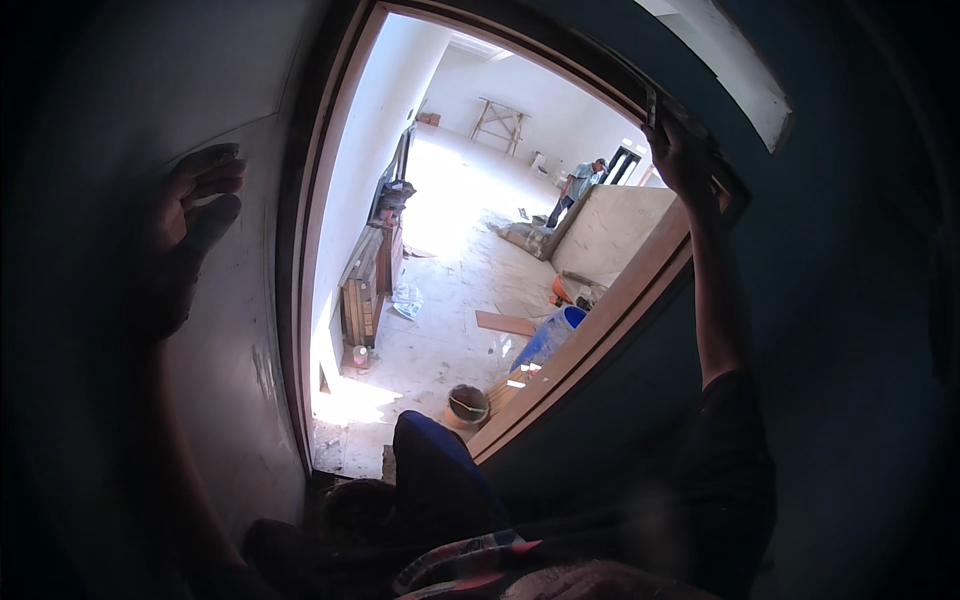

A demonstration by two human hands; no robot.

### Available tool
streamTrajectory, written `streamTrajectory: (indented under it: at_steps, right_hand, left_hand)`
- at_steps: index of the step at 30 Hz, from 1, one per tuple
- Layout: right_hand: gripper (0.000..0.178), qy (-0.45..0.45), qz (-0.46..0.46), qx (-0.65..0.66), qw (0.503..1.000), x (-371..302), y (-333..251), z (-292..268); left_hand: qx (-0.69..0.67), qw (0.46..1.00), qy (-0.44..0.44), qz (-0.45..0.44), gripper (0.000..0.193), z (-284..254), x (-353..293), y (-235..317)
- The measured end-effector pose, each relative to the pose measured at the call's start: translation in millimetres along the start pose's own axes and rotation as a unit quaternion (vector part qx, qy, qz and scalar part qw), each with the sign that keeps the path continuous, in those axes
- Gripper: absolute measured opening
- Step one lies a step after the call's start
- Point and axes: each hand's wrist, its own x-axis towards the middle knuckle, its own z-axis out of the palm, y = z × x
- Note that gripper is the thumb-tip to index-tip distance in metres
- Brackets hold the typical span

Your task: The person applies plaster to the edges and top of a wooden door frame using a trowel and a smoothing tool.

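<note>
A wooden door frame (590, 375) stands tilted across the view, its top edge at the upper right. High at the frame's upper right corner is my right hand (683, 160), with the arm raised. Its fingers are closed around a thin, dark, upright piece (652, 105) against the frame; shadow hides what kind of thing it is. My left hand (205, 190) is lifted beside the pale wall (240, 290), left of the frame. Its fingers are loosely bent, the thumb stands apart, and nothing shows in it.
Beyond the opening, a bucket (467, 404) and a blue drum (548, 338) stand near the right jamb. Stacked boards (362, 300) lean along the left wall. A person (577, 190) stands by a low partition (610, 228); a trestle (498, 125) is at the back.
</note>
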Motion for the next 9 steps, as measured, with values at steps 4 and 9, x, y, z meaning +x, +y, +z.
streamTrajectory:
  at_steps: [4,9]
  right_hand:
    - [0.048,-0.054,0.023,-0.033,0.998,6.6,-6.8,-6.1]
    - [0.052,-0.071,0.018,-0.031,0.997,89.4,-80.2,19.8]
  left_hand:
    - [-0.044,0.999,0.017,0.009,0.053,14.7,8.0,0.4]
    - [-0.089,0.996,0.018,-0.008,0.057,10.6,6.5,4.1]
